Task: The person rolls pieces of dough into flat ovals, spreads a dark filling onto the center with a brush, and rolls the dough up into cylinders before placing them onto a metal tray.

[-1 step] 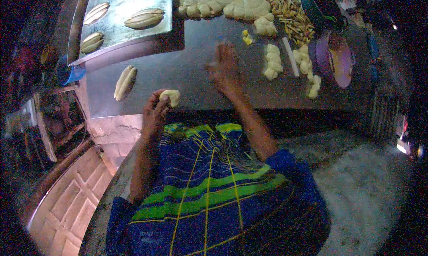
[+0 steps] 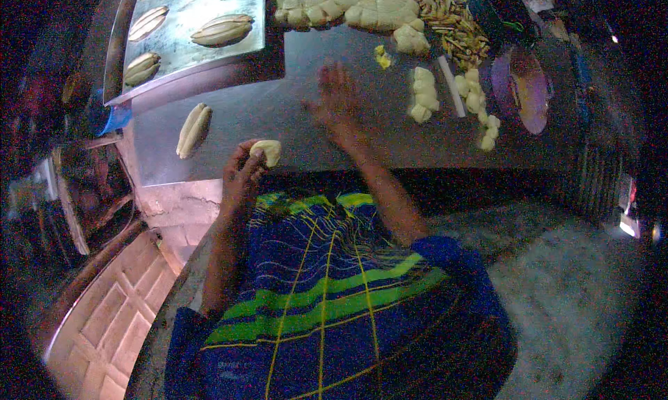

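Observation:
A small pale piece of dough (image 2: 268, 152) is pinched between the thumb and fingers of my left hand (image 2: 242, 171), just above the table's near edge. My right hand (image 2: 339, 97) is stretched out palm down over the middle of the grey table (image 2: 257, 114), fingers spread; whether anything lies beneath the palm is hidden. Left of my left hand lies a long grooved dough roll (image 2: 193, 130). Behind it, a metal tray (image 2: 182, 34) carries several similar rolls, one of them a dough roll (image 2: 223, 29) near its right edge.
Slabs of portioned dough (image 2: 348, 4) sit at the back. To the right are a dough lump (image 2: 411, 38), a dough strip (image 2: 424, 97), a white stick (image 2: 451, 87), a small yellow lump (image 2: 382, 57), a pile of slender yellowish pieces (image 2: 456, 27) and a tilted purple bowl (image 2: 506, 87).
My right hand has shifted a little to the left over the table. My left hand keeps the dough in the same place.

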Demonstrator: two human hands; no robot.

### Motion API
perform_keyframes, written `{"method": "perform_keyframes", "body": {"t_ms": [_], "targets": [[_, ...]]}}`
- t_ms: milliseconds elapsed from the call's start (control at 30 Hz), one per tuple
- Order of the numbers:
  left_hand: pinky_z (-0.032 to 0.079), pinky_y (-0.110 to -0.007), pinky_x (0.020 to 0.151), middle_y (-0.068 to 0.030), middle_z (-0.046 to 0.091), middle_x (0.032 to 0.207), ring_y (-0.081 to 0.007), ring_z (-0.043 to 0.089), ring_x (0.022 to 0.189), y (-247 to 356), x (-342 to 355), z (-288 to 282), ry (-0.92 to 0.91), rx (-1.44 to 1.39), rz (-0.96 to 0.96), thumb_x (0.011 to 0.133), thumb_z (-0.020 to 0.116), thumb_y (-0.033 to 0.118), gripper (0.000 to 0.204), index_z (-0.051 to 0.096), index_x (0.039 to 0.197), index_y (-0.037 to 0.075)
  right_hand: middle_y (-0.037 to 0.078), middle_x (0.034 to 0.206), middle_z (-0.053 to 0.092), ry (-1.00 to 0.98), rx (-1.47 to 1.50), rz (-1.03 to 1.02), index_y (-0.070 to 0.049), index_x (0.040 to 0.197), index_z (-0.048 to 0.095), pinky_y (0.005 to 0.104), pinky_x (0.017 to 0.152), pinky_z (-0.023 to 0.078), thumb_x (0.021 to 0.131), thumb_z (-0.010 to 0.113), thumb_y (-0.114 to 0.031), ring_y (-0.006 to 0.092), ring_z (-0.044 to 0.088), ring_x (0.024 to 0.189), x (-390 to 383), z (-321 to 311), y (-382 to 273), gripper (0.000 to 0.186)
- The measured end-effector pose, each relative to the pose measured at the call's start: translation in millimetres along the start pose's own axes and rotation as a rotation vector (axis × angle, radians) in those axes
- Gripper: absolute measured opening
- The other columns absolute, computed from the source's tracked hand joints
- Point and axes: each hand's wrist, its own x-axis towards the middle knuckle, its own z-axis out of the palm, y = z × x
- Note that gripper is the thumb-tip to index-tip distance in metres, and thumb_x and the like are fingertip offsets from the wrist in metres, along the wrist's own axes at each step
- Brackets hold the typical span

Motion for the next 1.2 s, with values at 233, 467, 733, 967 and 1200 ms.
{"method": "perform_keyframes", "body": {"t_ms": [233,467,733,967,1200], "targets": [[0.049,-0.024,0.073,-0.0016,0.064,0.105,-0.0107,0.059,0.087,-21.9,21.6,1.5,-0.015,0.309,0.064,0.098,0.067,0.022,0.024,0.062,0.118,0.010,0.019,0.166,0.020,-0.222,-0.229,-0.040,-0.013,0.154,0.039,0.0489,0.126,0.015,0.098,0.058,-0.036,0.0410,0.014,0.154,-59.1,-42.8,12.6,0.064],[0.050,-0.031,0.082,-0.0053,0.062,0.110,-0.0157,0.060,0.100,-46.8,47.5,72.1,-0.143,-0.071,-0.015,0.100,0.064,0.029,0.031,0.058,0.122,0.008,0.014,0.159,0.038,0.277,0.120,-0.067,-0.016,0.142,0.057,0.0458,0.121,0.029,0.099,0.061,-0.024,0.0360,0.033,0.148,-74.9,-55.8,55.5,0.044],[0.051,-0.044,0.097,-0.0227,0.054,0.134,-0.0355,0.064,0.112,-44.8,47.9,60.7,-0.030,0.750,0.474,0.100,0.063,0.031,0.049,0.050,0.138,0.003,0.012,0.129,0.067,0.273,0.271,0.090,-0.014,0.138,0.063,0.0425,0.103,0.049,0.089,0.072,-0.011,0.0340,0.062,0.120,-75.4,-37.7,20.2,0.049],[0.054,-0.044,0.088,-0.0213,0.067,0.112,-0.0382,0.067,0.101,-59.1,71.5,83.9,-0.115,0.473,0.434,0.098,0.065,0.027,0.035,0.062,0.122,0.002,0.011,0.132,0.066,0.328,0.333,0.044,-0.014,0.133,0.066,0.0423,0.101,0.052,0.089,0.070,-0.007,0.0327,0.063,0.120,-76.6,-38.6,2.5,0.045],[0.052,-0.041,0.086,-0.0205,0.061,0.112,-0.0359,0.063,0.100,-60.3,90.5,79.8,0.110,0.947,0.751,0.101,0.059,0.020,0.030,0.061,0.127,0.005,0.011,0.135,0.064,0.322,0.107,-0.056,-0.010,0.131,0.065,0.0435,0.105,0.050,0.088,0.071,-0.008,0.0318,0.060,0.125,-63.0,-37.2,33.8,0.043]]}}
